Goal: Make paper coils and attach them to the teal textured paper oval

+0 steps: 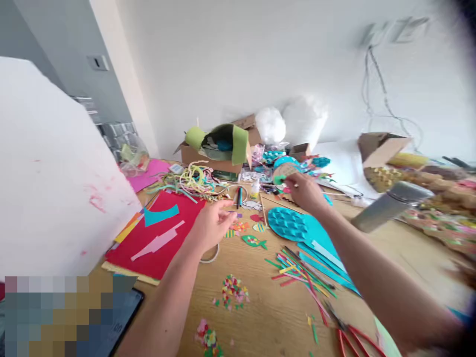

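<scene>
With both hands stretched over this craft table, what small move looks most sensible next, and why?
Probably the right hand should close on the small green piece at its fingertips, beside the round cardboard disc; whether it already touches it is unclear. The left hand hangs open above the small paper fish, holding nothing.

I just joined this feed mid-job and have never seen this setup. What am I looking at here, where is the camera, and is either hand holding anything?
There is no machine: a person works with bare hands, filmed by one head-worn camera looking forward and down. The left hand hovers above the wooden table, beside a red sheet and small paper fish; it seems to hold nothing. The right hand reaches to the far clutter, fingers at a round brown disc; whether it grips it is unclear. Nearby lie a teal scaled cutout, coloured strips and confetti.
</scene>
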`<move>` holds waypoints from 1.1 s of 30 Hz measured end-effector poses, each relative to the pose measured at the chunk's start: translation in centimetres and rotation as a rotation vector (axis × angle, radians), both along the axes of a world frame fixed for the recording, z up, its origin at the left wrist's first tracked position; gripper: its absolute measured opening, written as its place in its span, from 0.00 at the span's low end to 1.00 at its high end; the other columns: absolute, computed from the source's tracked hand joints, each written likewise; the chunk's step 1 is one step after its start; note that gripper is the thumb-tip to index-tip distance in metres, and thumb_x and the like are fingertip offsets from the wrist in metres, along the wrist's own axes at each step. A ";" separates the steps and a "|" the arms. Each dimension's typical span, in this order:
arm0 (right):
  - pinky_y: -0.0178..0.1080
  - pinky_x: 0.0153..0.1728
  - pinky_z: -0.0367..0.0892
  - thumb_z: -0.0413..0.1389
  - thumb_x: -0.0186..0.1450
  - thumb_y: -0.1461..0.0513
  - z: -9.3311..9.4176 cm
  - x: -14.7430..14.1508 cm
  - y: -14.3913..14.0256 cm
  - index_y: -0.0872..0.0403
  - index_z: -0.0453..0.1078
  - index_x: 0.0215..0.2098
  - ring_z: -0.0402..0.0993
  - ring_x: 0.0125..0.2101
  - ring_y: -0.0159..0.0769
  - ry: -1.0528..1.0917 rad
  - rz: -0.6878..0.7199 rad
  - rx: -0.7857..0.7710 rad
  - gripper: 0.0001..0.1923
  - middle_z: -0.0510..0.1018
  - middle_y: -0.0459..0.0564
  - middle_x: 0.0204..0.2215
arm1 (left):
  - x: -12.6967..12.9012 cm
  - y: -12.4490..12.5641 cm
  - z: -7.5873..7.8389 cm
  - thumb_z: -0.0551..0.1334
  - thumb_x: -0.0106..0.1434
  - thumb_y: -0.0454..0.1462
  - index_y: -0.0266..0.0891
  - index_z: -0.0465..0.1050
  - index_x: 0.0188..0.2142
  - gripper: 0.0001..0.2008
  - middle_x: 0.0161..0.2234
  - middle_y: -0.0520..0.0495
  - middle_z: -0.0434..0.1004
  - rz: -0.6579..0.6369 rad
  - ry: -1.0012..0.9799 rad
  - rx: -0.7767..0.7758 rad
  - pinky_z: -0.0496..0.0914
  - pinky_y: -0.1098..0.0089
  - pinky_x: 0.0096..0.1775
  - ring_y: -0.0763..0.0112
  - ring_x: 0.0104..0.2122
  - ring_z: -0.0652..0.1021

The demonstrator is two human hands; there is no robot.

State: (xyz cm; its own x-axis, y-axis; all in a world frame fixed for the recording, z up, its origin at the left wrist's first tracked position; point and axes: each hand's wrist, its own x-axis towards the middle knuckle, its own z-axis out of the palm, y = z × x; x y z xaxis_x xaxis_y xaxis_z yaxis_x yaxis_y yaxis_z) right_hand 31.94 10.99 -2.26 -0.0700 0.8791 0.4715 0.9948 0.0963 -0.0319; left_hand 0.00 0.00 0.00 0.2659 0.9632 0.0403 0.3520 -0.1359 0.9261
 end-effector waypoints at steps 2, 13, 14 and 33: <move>0.49 0.44 0.63 0.54 0.66 0.60 0.7 1.0 0.7 0.63 0.75 0.44 0.72 0.46 0.55 0.005 -0.022 0.032 0.15 0.77 0.71 0.42 | -0.3 -0.5 0.3 0.59 0.63 0.40 0.34 0.70 0.52 0.20 0.38 0.39 0.83 0.007 0.043 0.018 0.73 0.66 0.37 0.63 0.35 0.82; 0.38 0.39 0.67 0.53 0.65 0.61 0.2 -12.2 1.3 0.55 0.77 0.37 0.76 0.37 0.41 0.230 0.514 -0.133 0.11 0.82 0.53 0.36 | -1.2 -3.5 2.1 0.57 0.65 0.43 0.39 0.74 0.49 0.17 0.41 0.37 0.82 -0.460 0.802 0.270 0.71 0.61 0.38 0.50 0.43 0.80; 0.36 0.35 0.67 0.53 0.65 0.62 -0.2 -13.8 1.7 0.55 0.78 0.36 0.76 0.33 0.38 0.231 0.512 -0.187 0.11 0.82 0.52 0.34 | -1.4 -3.6 2.2 0.57 0.65 0.44 0.40 0.73 0.50 0.18 0.41 0.37 0.81 -0.481 0.833 0.271 0.71 0.61 0.38 0.50 0.43 0.80; 0.45 0.42 0.73 0.55 0.68 0.56 -4.2 -24.5 9.5 0.57 0.70 0.49 0.75 0.42 0.39 0.354 0.494 -0.495 0.15 0.75 0.52 0.46 | -3.1 -3.0 1.9 0.54 0.67 0.43 0.38 0.72 0.50 0.17 0.39 0.38 0.82 -0.309 0.898 0.280 0.72 0.62 0.36 0.55 0.40 0.81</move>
